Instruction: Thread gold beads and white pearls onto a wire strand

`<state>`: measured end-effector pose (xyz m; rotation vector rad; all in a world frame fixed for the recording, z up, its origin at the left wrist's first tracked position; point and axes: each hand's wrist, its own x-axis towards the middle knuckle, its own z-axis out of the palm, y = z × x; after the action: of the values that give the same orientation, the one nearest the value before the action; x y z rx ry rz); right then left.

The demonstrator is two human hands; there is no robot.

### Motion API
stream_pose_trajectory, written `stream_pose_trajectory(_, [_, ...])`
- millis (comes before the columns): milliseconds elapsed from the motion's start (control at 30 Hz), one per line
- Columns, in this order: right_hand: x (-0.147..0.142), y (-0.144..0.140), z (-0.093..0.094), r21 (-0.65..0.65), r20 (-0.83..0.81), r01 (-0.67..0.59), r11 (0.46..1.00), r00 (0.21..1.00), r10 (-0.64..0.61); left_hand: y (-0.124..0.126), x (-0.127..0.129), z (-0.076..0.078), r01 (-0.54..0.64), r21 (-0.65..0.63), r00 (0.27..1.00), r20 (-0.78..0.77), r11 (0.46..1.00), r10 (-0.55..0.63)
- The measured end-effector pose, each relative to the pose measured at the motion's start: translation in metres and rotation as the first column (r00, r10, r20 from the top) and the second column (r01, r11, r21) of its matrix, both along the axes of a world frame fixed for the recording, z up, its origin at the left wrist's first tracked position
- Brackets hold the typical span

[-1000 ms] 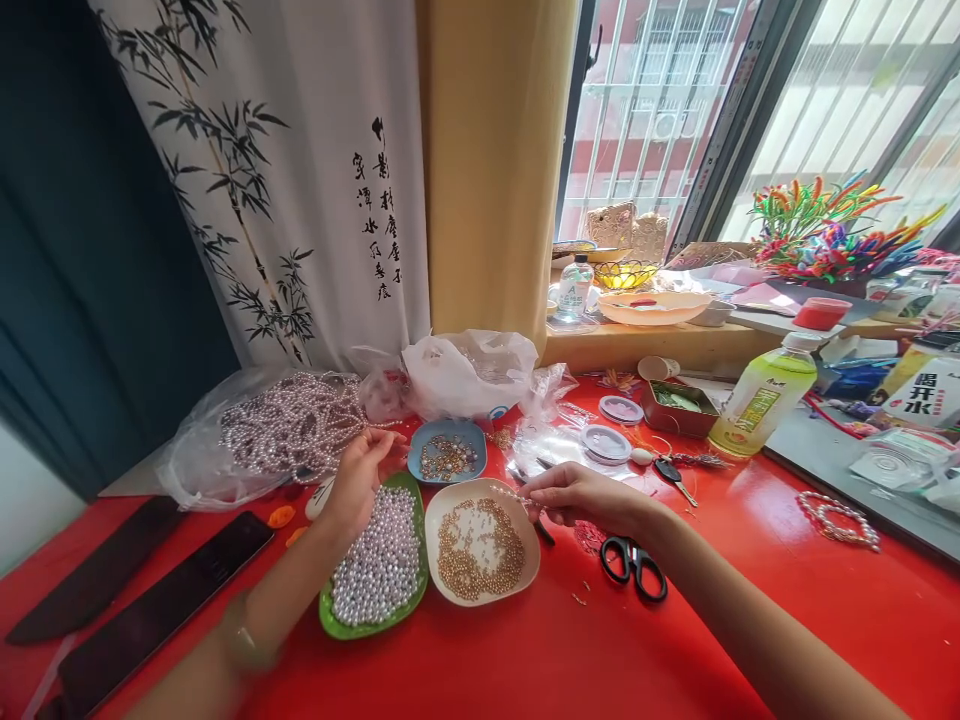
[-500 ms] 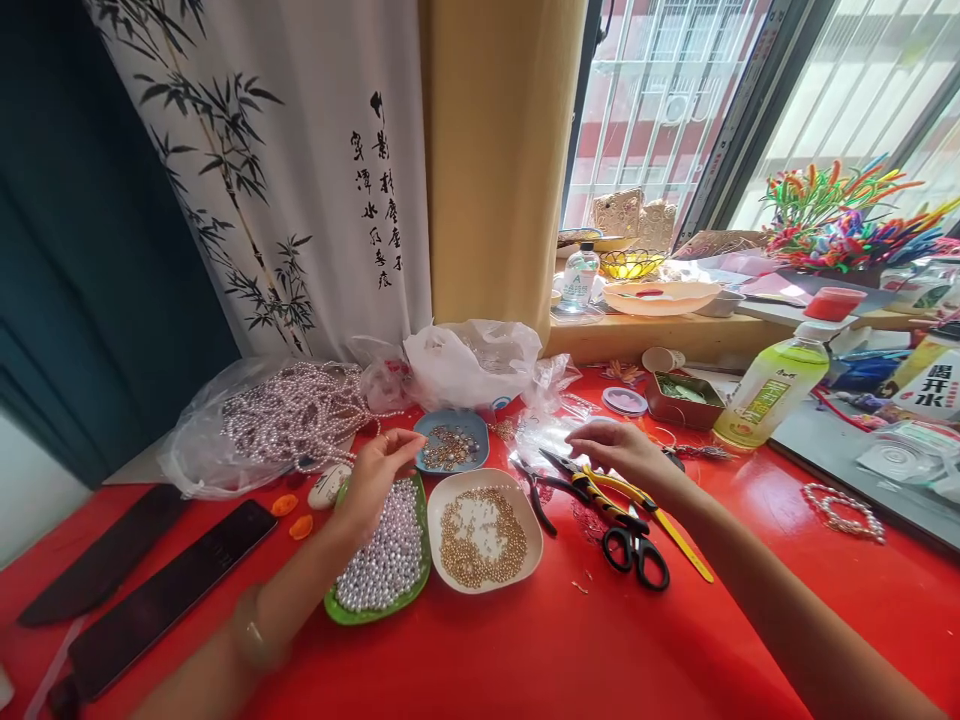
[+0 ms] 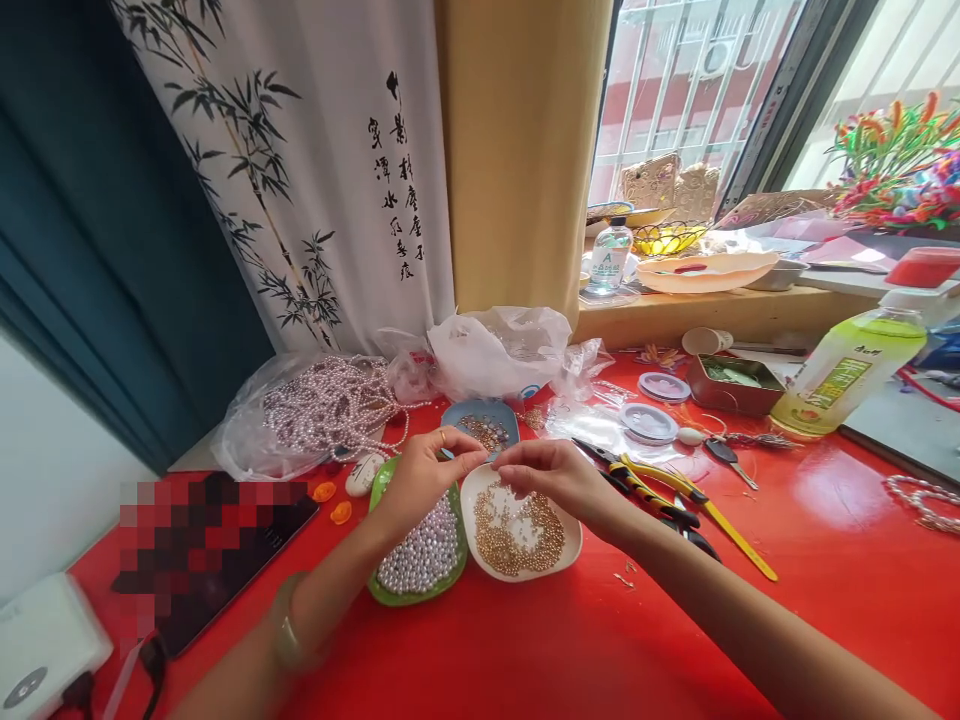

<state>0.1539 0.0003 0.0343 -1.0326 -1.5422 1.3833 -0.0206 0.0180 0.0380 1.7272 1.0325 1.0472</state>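
My left hand (image 3: 435, 472) hovers over the far end of a green tray (image 3: 409, 601) of silvery pearl beads (image 3: 424, 555), its thumb and fingertips pinched together. Close to those fingertips, my right hand (image 3: 553, 478) is also pinched, above a cream dish (image 3: 573, 556) of small gold beads (image 3: 525, 548). Whatever the fingers hold is too small to make out. Just behind both hands sits a blue dish (image 3: 450, 416) with mixed small beads, partly hidden by my left hand. Beside my right wrist lie yellow-and-black pliers (image 3: 651, 492).
Bagged pearl strands (image 3: 322, 405) and a white plastic bag (image 3: 499, 350) lie at the back. On the right stand a tin (image 3: 731, 395) and a green drink bottle (image 3: 851, 370). A phone (image 3: 247, 560) and a white box (image 3: 49, 640) are at left.
My right hand has moved left from over the pliers to meet my left hand above the dishes. The view has shifted, so the table things appear farther right.
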Motion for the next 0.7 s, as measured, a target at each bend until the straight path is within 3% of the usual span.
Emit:
stream_pose_trajectory(100, [0.003, -0.002, 0.007, -0.022, -0.016, 0.021, 1.000, 1.000, -0.021, -0.004, 0.005, 0.000, 0.149, -0.123, 0.986, 0.096, 0.981, -0.137])
stream_pose_trajectory(200, [0.005, -0.006, 0.018, -0.001, -0.102, 0.029, 1.000, 0.994, -0.029, -0.010, 0.012, -0.002, 0.365, -0.227, 0.923, 0.219, 0.903, -0.318])
stream_pose_trajectory(267, [0.008, -0.009, 0.025, 0.040, -0.180, 0.044, 0.998, 0.983, -0.037, -0.012, 0.016, -0.005, 0.417, -0.254, 0.903, 0.221, 0.873, -0.368])
stream_pose_trajectory(400, [0.019, -0.015, 0.040, 0.148, -0.317, 0.130, 0.980, 0.945, -0.077, -0.008, 0.019, -0.013, 0.271, -0.238, 0.959, 0.152, 0.933, -0.240])
stream_pose_trajectory(500, [0.025, -0.019, 0.048, 0.187, -0.344, 0.164, 0.969, 0.935, -0.092, -0.005, 0.020, -0.016, 0.229, -0.257, 0.963, 0.197, 0.939, -0.181])
stream_pose_trajectory(600, [0.028, -0.019, 0.051, 0.195, -0.358, 0.199, 0.960, 0.926, -0.119, -0.004, 0.020, -0.015, 0.300, -0.354, 0.926, 0.331, 0.886, -0.181])
stream_pose_trajectory(700, [0.030, -0.013, 0.049, 0.194, -0.387, 0.266, 0.944, 0.905, -0.175, -0.006, 0.019, -0.011, 0.419, -0.471, 0.850, 0.503, 0.776, -0.154])
